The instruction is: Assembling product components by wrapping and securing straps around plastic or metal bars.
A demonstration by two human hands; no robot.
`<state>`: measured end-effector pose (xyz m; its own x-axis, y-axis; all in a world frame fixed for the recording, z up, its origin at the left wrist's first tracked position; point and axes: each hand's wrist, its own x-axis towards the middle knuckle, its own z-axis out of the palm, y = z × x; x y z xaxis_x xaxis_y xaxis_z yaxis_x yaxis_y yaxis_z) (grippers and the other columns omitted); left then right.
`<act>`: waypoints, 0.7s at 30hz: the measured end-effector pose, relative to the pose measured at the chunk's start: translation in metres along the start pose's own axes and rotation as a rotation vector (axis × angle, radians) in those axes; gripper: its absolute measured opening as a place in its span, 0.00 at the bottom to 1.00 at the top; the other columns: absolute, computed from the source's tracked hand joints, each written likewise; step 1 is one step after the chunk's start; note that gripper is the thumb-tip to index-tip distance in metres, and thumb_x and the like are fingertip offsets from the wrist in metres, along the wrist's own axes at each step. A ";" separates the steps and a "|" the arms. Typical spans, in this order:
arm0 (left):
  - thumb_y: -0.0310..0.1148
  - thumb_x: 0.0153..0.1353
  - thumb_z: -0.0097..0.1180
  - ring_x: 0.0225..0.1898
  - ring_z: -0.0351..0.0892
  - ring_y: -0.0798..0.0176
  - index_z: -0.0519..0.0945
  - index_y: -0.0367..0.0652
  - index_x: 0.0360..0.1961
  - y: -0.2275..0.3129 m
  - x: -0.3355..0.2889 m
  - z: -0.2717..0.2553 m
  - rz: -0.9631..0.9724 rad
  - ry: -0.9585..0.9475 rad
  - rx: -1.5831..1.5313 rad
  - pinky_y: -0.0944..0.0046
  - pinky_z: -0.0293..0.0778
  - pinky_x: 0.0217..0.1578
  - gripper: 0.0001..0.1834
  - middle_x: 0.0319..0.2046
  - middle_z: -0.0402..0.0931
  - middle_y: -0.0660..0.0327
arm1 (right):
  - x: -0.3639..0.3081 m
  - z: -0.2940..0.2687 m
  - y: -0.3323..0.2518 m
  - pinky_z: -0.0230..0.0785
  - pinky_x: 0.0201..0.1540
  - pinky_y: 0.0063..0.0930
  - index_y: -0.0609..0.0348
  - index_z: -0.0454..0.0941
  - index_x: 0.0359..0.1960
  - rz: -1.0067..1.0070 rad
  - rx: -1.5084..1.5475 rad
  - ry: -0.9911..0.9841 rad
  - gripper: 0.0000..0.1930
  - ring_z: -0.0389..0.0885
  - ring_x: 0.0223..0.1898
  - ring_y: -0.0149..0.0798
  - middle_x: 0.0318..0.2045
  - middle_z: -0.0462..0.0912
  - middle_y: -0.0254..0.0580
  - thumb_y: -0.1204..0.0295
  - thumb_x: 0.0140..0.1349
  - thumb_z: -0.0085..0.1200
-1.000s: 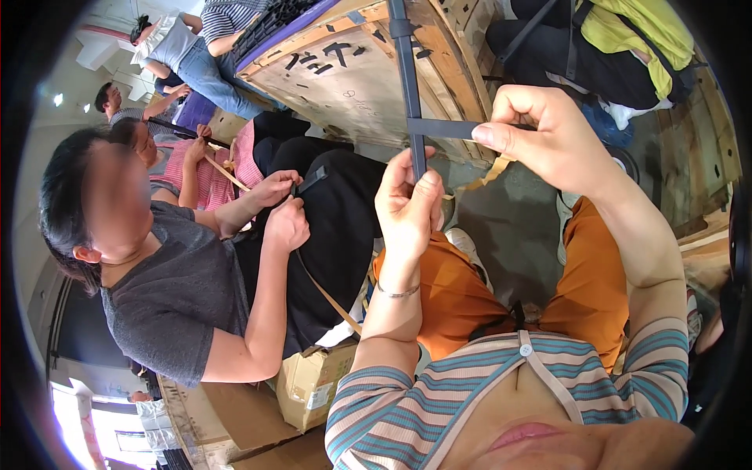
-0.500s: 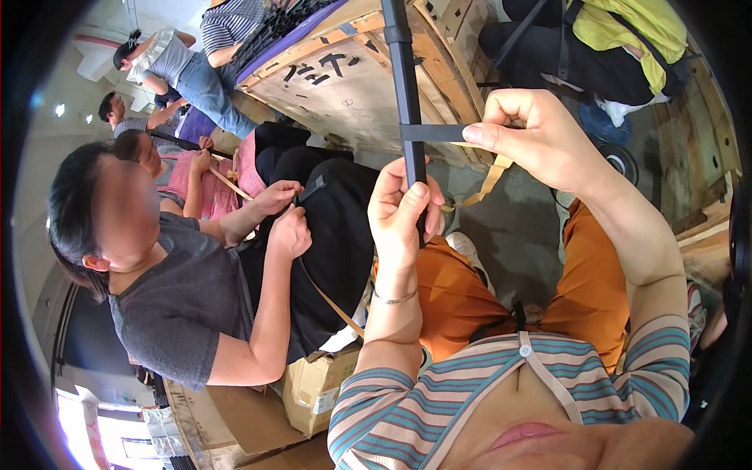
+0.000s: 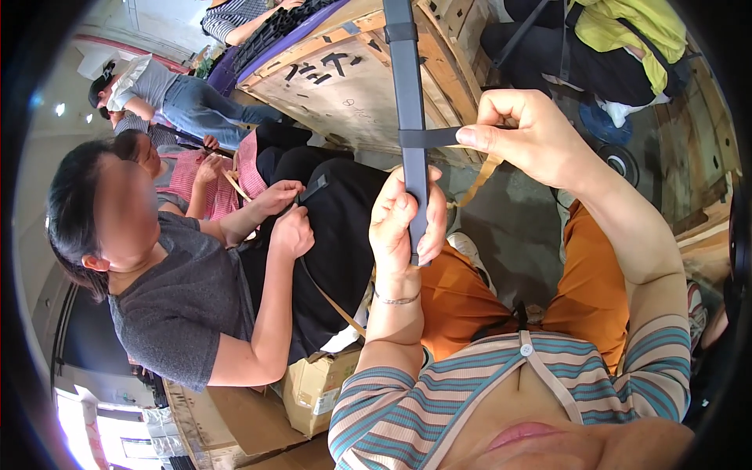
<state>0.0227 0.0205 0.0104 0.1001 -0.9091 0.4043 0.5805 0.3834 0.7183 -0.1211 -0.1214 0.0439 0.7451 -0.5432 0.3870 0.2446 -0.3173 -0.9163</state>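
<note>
My left hand (image 3: 407, 213) is closed round the lower end of a long dark bar (image 3: 407, 86), which stands upright in front of me and runs out at the upper edge. A band of black tape is wrapped round the bar higher up. Above my left hand, a black tape strip (image 3: 431, 138) circles the bar, and its free length stretches right to my right hand (image 3: 526, 141). My right thumb and fingers pinch that strip's end. A yellowish backing strip (image 3: 478, 182) hangs below the right fingers and curls toward the left hand.
A co-worker in a grey shirt (image 3: 184, 301) sits close on my left, hands on a dark piece. Beyond stands a wooden crate (image 3: 329, 98) with dark bars on purple cloth. A cardboard box (image 3: 317, 392) lies at lower left. Wooden boards (image 3: 693, 149) rise on the right.
The bar has turned in my left hand, so a broader, lighter face shows. My right hand has shifted slightly left with the tape. A person in the background has bent forward.
</note>
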 end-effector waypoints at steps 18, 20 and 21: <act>0.38 0.67 0.34 0.08 0.66 0.71 0.62 0.38 0.38 -0.016 0.000 -0.013 -0.223 -0.420 -0.851 0.73 0.64 0.08 0.13 0.12 0.65 0.66 | 0.001 0.004 0.003 0.47 0.19 0.16 0.56 0.62 0.15 0.019 -0.077 -0.032 0.18 0.54 0.19 0.17 0.14 0.60 0.22 0.68 0.55 0.58; 0.36 0.66 0.35 0.10 0.66 0.70 0.62 0.40 0.35 -0.018 -0.001 -0.009 -0.251 -0.399 -0.833 0.72 0.66 0.10 0.10 0.10 0.64 0.65 | -0.002 0.001 0.001 0.47 0.19 0.16 0.57 0.62 0.14 0.009 -0.146 -0.013 0.18 0.54 0.19 0.17 0.14 0.60 0.22 0.69 0.53 0.60; 0.34 0.66 0.35 0.09 0.65 0.71 0.62 0.39 0.33 -0.020 -0.002 -0.008 -0.269 -0.373 -0.862 0.73 0.63 0.08 0.09 0.10 0.63 0.65 | -0.002 0.000 0.002 0.47 0.19 0.16 0.57 0.62 0.14 0.010 -0.144 -0.012 0.18 0.54 0.19 0.17 0.14 0.60 0.22 0.69 0.53 0.60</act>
<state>0.0176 0.0129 -0.0096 -0.2978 -0.7820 0.5476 0.9534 -0.2147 0.2120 -0.1222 -0.1208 0.0416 0.7548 -0.5377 0.3757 0.1462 -0.4205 -0.8955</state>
